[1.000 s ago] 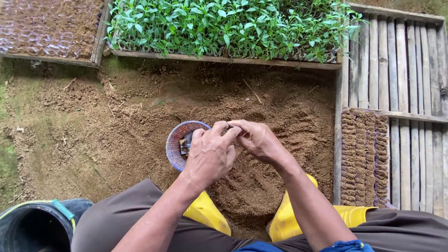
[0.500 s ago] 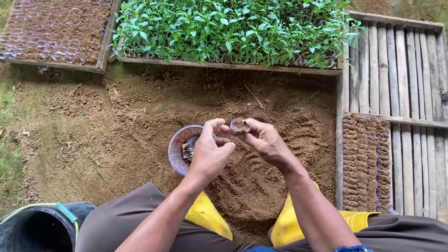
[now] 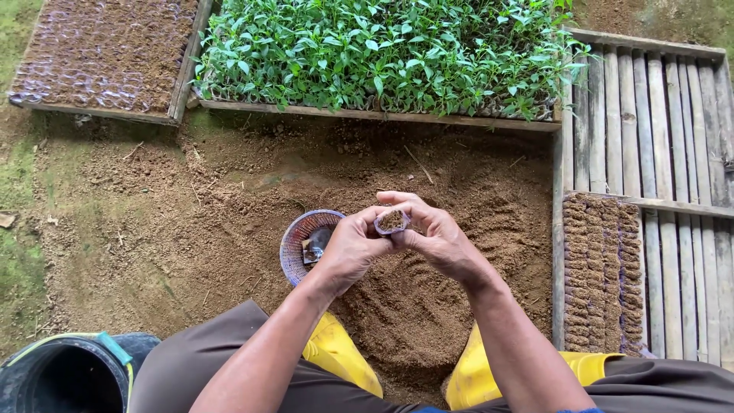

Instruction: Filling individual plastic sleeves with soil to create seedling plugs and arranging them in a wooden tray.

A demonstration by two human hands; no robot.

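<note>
A broad bed of loose brown soil (image 3: 229, 199) fills the middle ground, with a tray of green seedlings (image 3: 382, 53) along its far edge and a slatted wooden rack (image 3: 657, 115) on the right holding rows of filled pots (image 3: 600, 268). Near the centre, just left of the hands, lies a small round woven basket (image 3: 294, 245), its contents too dim to tell. Above the soil, the left hand (image 3: 348, 248) and right hand (image 3: 436, 237) both pinch a small soil-filled plastic pot (image 3: 392, 222) between their fingertips.

Two hands, left (image 3: 348, 248) and right (image 3: 436, 237), one small soil-filled bag (image 3: 391, 222), one woven basket (image 3: 302, 241), two yellow boots (image 3: 340, 356) (partly hidden), one bucket (image 3: 65, 375).
</note>
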